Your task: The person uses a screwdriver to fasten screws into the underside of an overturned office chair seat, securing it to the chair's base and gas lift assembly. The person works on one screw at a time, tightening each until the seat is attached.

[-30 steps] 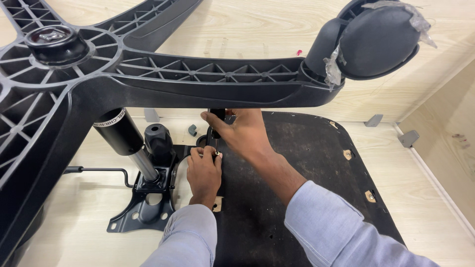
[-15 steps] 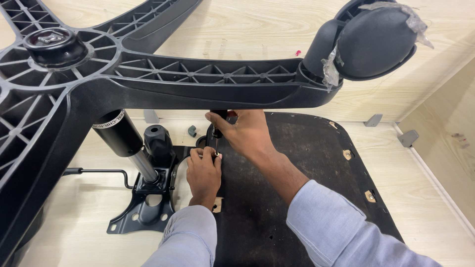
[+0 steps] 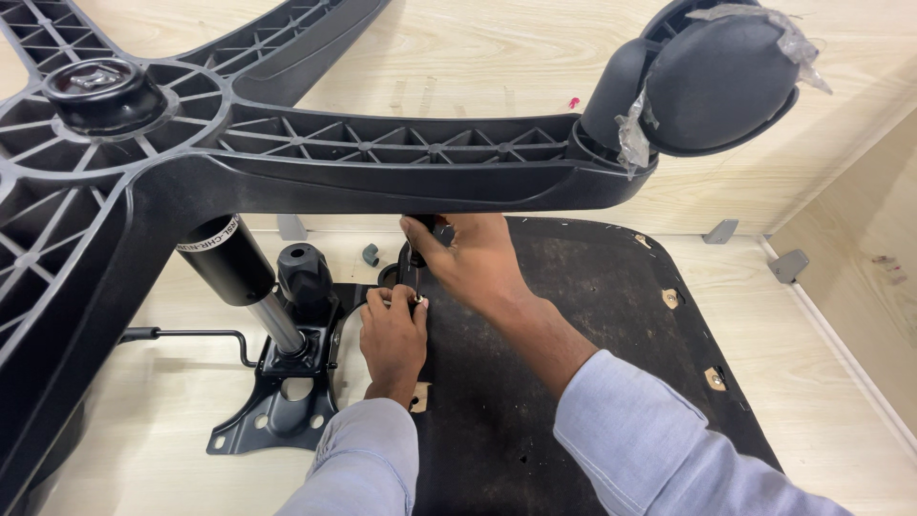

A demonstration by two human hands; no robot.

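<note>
An upturned office chair lies in front of me: a black seat underside [image 3: 592, 344] flat on the floor, with a black metal tilt mechanism [image 3: 287, 382] on its left edge. My right hand [image 3: 473, 258] grips the black handle of a screwdriver [image 3: 417, 256], its shaft pointing down at the mechanism's edge. My left hand [image 3: 394, 334] is closed around the screwdriver's tip, fingers pinching at the screw point. The gas cylinder [image 3: 239, 277] rises from the mechanism to the star base [image 3: 315, 162], which spans overhead.
A castor wheel [image 3: 726, 81] with torn plastic wrap hangs at the upper right arm end. A black lever rod [image 3: 181, 336] sticks out left of the mechanism, with a black knob [image 3: 304, 268] above it. Light wooden floor surrounds; small grey brackets [image 3: 788, 266] lie at the right.
Both hands stay at the same spot on the mechanism's edge; my right hand has shifted very slightly on the screwdriver handle. Nothing else has moved.
</note>
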